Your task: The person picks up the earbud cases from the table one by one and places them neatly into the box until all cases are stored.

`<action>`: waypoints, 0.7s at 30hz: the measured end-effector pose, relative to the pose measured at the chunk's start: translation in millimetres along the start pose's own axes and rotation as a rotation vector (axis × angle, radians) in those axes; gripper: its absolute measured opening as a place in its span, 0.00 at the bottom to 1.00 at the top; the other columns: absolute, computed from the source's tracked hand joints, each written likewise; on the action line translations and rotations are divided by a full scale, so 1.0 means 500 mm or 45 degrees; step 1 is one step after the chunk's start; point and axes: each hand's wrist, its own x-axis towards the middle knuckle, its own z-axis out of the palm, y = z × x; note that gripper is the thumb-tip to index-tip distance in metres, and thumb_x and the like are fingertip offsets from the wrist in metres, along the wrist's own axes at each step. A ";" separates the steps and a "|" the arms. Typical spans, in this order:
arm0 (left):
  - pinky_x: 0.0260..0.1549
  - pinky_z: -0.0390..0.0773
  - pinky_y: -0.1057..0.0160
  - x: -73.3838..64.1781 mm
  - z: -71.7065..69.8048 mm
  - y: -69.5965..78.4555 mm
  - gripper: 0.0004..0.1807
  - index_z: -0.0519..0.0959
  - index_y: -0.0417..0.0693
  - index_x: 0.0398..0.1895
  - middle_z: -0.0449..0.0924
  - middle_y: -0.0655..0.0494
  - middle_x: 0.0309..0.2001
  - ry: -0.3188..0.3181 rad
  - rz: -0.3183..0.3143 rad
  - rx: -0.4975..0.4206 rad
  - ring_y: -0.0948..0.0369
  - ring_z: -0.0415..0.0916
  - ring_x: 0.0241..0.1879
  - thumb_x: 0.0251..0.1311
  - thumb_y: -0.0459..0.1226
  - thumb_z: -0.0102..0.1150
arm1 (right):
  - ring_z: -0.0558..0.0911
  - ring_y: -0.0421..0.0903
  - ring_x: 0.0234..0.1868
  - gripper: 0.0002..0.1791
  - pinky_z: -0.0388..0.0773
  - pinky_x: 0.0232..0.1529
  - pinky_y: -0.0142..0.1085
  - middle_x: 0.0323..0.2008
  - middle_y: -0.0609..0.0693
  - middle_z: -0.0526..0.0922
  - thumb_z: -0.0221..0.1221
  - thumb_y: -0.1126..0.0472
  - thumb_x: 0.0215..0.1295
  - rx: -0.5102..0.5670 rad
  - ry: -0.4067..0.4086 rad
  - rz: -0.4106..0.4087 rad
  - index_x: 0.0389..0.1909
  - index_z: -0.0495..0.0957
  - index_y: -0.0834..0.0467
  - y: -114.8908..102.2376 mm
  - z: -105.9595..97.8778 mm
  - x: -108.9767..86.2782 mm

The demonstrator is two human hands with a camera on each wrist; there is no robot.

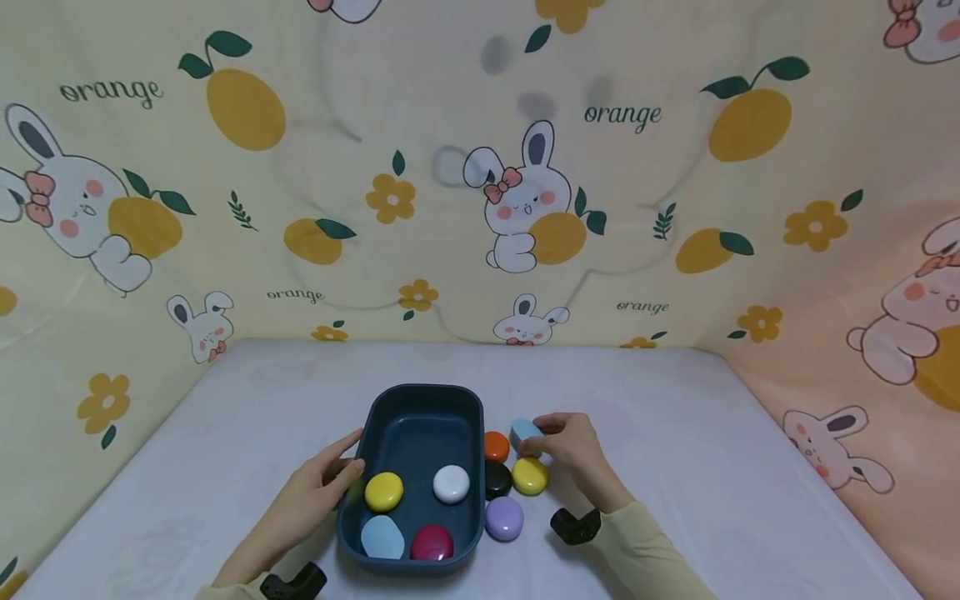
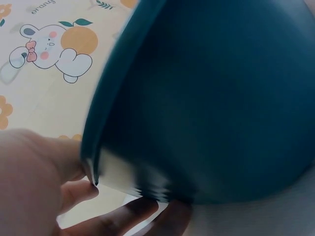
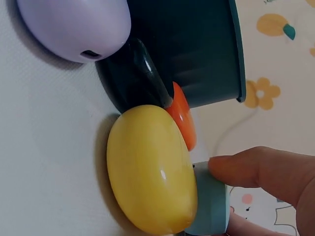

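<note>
A dark blue, deep rectangular container [image 1: 427,400] with rounded corners stands on the white tabletop. My left hand [image 1: 315,483] holds its left side, the thumb at the rim and other fingers against the outer wall [image 2: 221,123]. On the right, my right hand [image 1: 573,450] pinches a light blue rounded piece [image 1: 525,435] between thumb and fingers. That same light blue piece [image 3: 209,201] is seen edge-on in the right wrist view, beside a glossy yellow piece [image 3: 152,169]. An orange piece [image 1: 497,447] lies between the container and the pinched piece.
Inside the container lie a yellow piece [image 1: 384,492], a white piece [image 1: 452,484], a light blue piece [image 1: 382,537] and a dark red piece [image 1: 432,543]. Along its right wall lie a black piece [image 1: 498,481] and a purple piece [image 1: 504,519]. Patterned cloth [image 1: 450,250] hangs behind.
</note>
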 end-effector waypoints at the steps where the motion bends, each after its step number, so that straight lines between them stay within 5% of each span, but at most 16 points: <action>1: 0.42 0.83 0.50 -0.001 0.001 0.000 0.34 0.62 0.53 0.75 0.75 0.40 0.59 -0.002 -0.003 0.000 0.50 0.77 0.51 0.70 0.51 0.55 | 0.76 0.56 0.47 0.24 0.75 0.52 0.50 0.45 0.57 0.80 0.74 0.62 0.49 0.013 0.002 0.000 0.48 0.82 0.65 0.001 -0.001 -0.001; 21: 0.42 0.83 0.50 -0.002 0.001 0.002 0.33 0.62 0.53 0.75 0.75 0.40 0.59 0.005 -0.002 -0.008 0.49 0.77 0.52 0.70 0.51 0.55 | 0.78 0.55 0.45 0.23 0.82 0.45 0.43 0.47 0.60 0.80 0.71 0.62 0.54 0.148 0.011 0.020 0.50 0.80 0.66 -0.014 -0.021 -0.011</action>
